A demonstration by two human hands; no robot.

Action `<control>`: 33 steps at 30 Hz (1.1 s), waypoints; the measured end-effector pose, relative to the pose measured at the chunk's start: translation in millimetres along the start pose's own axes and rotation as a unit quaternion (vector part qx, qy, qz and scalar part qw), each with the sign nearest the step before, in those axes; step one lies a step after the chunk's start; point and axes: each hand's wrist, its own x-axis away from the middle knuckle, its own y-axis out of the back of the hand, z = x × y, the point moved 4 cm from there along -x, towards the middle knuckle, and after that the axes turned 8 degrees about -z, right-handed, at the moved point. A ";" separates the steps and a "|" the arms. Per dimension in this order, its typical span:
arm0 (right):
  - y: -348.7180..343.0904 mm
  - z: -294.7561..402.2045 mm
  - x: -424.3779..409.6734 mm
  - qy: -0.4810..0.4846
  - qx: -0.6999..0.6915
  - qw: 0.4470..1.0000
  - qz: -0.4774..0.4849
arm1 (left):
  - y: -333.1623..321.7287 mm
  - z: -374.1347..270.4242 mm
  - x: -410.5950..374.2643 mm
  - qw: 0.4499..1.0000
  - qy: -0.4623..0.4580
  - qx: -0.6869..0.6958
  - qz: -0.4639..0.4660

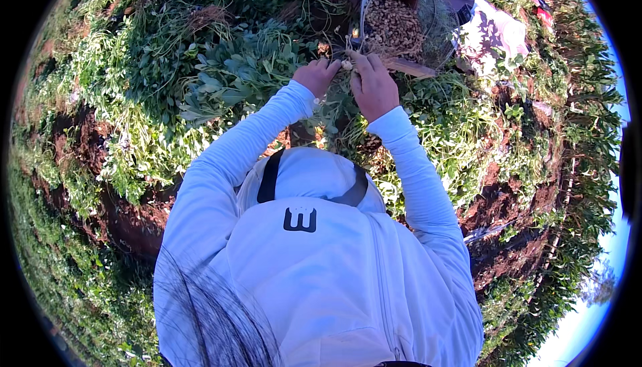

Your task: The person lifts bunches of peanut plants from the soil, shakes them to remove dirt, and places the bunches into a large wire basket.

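Note:
My left hand (317,76) has its fingers curled around the root end of a pulled leafy plant (235,73), which looks like a peanut plant; its leaves spread to the left. Close beside it, my right hand (372,83) has thumb and fingers at a pale pod (346,65) among the thin roots. Just beyond the right hand, a round wire-mesh basket (441,26) lies tilted with its mouth towards me, holding a heap of pale brown pods (393,23). What lies inside my curled left fingers is hidden.
Piles of uprooted green plants (165,56) lie ahead and to the left. A wooden bar (411,67) is under the basket's near edge. Pink cloth (506,31) lies right of the basket. Reddish soil (135,226) shows at both sides, and leafy standing plants (592,131) line the far right.

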 end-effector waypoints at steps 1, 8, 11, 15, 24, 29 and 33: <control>-6.9 -4.4 0.3 0.008 0.047 0.999 0.006 | 3.3 -4.6 0.4 1.000 -0.002 0.001 -0.008; -21.2 -23.6 9.9 0.068 0.142 0.986 0.054 | 3.9 -4.6 1.4 0.998 -0.021 0.037 -0.041; -7.8 -23.5 10.2 0.073 0.086 0.992 -0.059 | -11.7 5.2 4.4 0.997 -0.015 0.063 -0.045; 0.3 -25.6 19.4 -0.061 -0.069 0.992 -0.084 | -7.1 -1.1 3.9 0.995 0.037 0.090 -0.003; 44.5 90.6 16.9 -0.028 -0.344 0.931 0.117 | -25.2 -23.3 19.2 0.982 0.021 0.155 0.104; 65.0 61.2 19.1 -0.063 -0.286 0.955 0.049 | 96.2 77.3 -1.8 0.996 0.023 0.050 0.071; 63.4 53.0 18.6 -0.138 -0.319 0.936 0.056 | 338.4 278.2 -5.7 0.929 0.175 -0.061 -0.321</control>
